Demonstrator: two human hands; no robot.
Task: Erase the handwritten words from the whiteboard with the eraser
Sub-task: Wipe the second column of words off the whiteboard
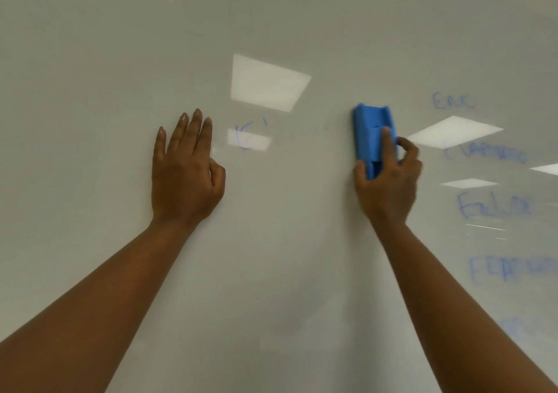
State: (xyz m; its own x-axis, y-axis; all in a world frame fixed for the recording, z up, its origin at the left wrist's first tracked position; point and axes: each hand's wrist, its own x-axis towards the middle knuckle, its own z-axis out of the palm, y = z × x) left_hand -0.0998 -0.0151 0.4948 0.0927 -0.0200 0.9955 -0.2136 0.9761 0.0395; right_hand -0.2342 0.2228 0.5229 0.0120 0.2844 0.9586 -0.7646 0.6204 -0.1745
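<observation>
Head view is showing a glossy whiteboard filling the whole picture, with none of its edges appearing anywhere. The right hand is gripping a blue eraser by its lower half, fingers wrapped around it, and is holding it upright against the board right of center. The left hand is lying with fingers spread on the board, empty, well apart from the eraser. Between them a faint remnant of blue strokes is sitting on otherwise bare board. Blurred blue handwritten words are running in a column down the right side, just beside the eraser; wide blank surface is lying to the left and above.
</observation>
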